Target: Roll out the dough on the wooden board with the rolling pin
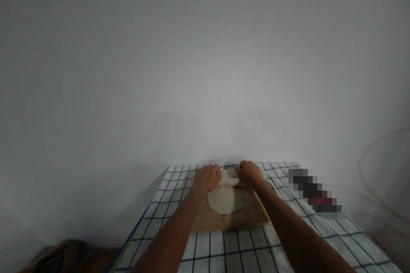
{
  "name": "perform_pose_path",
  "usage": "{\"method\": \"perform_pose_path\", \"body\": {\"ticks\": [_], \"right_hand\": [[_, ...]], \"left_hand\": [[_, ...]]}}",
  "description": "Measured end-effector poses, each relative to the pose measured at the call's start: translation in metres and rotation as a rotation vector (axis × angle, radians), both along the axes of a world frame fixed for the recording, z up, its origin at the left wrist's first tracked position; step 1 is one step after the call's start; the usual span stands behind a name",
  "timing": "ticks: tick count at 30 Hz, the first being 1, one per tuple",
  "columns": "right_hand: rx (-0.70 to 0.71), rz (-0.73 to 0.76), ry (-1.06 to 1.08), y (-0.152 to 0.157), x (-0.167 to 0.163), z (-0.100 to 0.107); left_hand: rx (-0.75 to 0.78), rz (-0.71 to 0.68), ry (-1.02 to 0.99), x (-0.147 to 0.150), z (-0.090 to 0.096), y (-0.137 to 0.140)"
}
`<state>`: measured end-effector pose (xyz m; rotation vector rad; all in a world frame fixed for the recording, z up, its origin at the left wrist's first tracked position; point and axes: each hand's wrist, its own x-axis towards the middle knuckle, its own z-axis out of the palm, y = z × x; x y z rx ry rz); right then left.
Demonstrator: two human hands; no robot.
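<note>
A thin, flattened sheet of dough [226, 201] with an uneven edge lies on a wooden board [224, 225]. Across the far part of the dough runs a pale rolling pin [230, 182]. My left hand [208, 178] is closed over its left end, with the knuckles on top. At the other end, my right hand [250, 173] grips the pin with curled fingers. Both arms reach far forward, one on either side of the board. The ends of the pin are hidden under my hands, and more dough shows just beyond it.
The board rests on a table with a white, dark-checked cloth [205, 256], pushed against a plain wall [205, 72]. A blurred-out item [315, 194] lies near the right edge. Something dark brown [70, 256] stands low at the left, and a thin cable [363, 166] hangs at right.
</note>
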<state>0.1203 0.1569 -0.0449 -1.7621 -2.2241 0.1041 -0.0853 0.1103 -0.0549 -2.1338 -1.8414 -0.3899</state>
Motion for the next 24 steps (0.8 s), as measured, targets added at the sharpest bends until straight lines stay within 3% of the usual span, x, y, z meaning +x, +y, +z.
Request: {"method": "perform_pose_path", "body": {"ticks": [4, 11, 17, 24], "right_hand": [[0.077, -0.009, 0.004, -0.017, 0.004, -0.002], [0.074, 0.057, -0.01, -0.052, 0.013, -0.008], [0.095, 0.076, -0.019, -0.092, 0.017, -0.002], [0.082, 0.062, -0.014, -0.115, 0.016, 0.004]], "left_hand": [[0.038, -0.002, -0.012, 0.005, 0.003, -0.02], [0.114, -0.034, -0.005, 0.012, 0.001, -0.051], [0.253, -0.123, 0.023, 0.009, -0.008, -0.073], [0.276, -0.119, -0.002, 0.009, -0.013, -0.086]]}}
